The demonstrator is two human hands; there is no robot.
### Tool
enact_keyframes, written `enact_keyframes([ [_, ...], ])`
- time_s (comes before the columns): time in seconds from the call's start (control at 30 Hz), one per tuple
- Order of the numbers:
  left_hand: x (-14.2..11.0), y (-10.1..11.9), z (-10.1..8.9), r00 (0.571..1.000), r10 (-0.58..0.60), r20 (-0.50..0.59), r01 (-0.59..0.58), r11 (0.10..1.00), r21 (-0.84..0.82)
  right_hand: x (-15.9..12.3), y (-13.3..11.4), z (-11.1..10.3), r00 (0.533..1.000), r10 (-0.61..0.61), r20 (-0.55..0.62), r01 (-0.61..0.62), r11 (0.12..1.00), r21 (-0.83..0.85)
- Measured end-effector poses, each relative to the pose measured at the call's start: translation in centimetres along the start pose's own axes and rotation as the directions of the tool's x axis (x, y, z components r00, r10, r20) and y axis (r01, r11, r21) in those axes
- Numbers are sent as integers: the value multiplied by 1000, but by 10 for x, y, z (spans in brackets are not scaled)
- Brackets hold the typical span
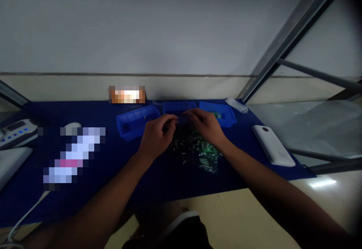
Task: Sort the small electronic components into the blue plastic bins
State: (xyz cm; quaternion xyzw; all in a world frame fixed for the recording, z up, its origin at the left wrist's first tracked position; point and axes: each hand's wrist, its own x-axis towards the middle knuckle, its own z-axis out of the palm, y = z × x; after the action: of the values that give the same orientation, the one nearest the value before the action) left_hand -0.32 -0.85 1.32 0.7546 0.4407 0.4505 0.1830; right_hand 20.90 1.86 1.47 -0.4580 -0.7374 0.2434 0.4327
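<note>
Both hands are raised close together above the middle of the blue-covered table. My left hand (157,134) is closed, thumb and forefinger pinched; whatever is between them is too small to make out. In my right hand (207,124) the fingertips pinch a thin dark piece (186,106) whose end sticks up. Below the hands lies a loose pile of small dark pieces (183,143), with clear bags of green items (209,156) at its right. Behind are three blue bins: a left one (127,130), a middle one (179,106) partly hidden by my hands, and a right one (229,122) holding green items.
At the right lies a white slab-shaped device (273,147), with white packets (236,105) near the back corner. To the left are a blurred-out bright object (75,155) with a white cable (28,207), a rounded white object (72,127) and a blue-lit device (19,132).
</note>
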Motion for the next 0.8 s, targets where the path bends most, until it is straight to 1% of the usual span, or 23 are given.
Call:
enact_keyframes([
  [0.07,-1,-1,3,992,95,78,-97,995,23,0,2,0,997,82,3,-82,996,42],
  [0.13,-2,-1,7,964,213,157,-218,976,18,0,3,0,991,131,6,-132,989,72],
  [0.2,-4,-3,11,923,301,241,-312,950,7,0,2,0,991,137,-6,-136,988,79],
  [0.27,-6,-5,15,885,341,318,-360,933,0,0,0,-1,992,122,-21,-120,990,73],
  [0.37,-8,-9,20,849,350,395,-384,923,7,0,-2,0,994,109,-32,-107,992,61],
  [0.47,-10,-11,25,835,325,444,-380,924,38,0,-4,0,994,109,-24,-108,993,40],
  [0.63,-13,-10,30,827,271,492,-340,939,55,-1,-7,1,995,103,-19,-102,995,19],
  [0.8,-12,-8,28,845,270,462,-351,931,99,-1,-8,0,995,103,-13,-103,994,23],
])
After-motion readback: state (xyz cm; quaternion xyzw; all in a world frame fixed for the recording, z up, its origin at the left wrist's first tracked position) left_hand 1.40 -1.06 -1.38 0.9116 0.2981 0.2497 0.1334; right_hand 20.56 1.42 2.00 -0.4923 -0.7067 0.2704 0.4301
